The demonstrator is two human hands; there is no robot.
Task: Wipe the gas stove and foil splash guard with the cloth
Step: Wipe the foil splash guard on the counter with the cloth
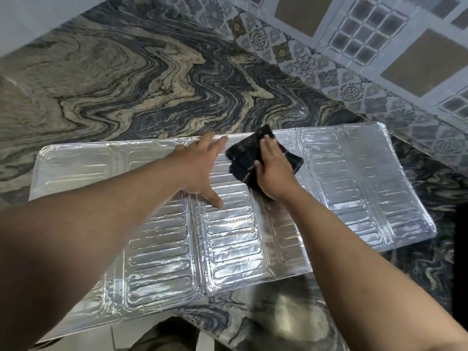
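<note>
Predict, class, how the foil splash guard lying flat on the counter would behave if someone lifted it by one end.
The foil splash guard would probably flex and fold at its creases, since it looks thin and crinkled. It seems light, which may be why the left hand lies flat on it while the right hand presses the cloth. It likely dents easily.

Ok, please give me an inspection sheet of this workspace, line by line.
Surface: marbled stone counter, mostly bare.
Job's things: foil splash guard lies flat and unfolded on the counter; dark cloth on it; gas stove not in view.
Clutter: nothing seen.
Hands: left hand spread flat on the foil; right hand pressing the cloth down.
Cables: nothing seen.
Surroundings: patterned tiled wall behind the counter.
</note>
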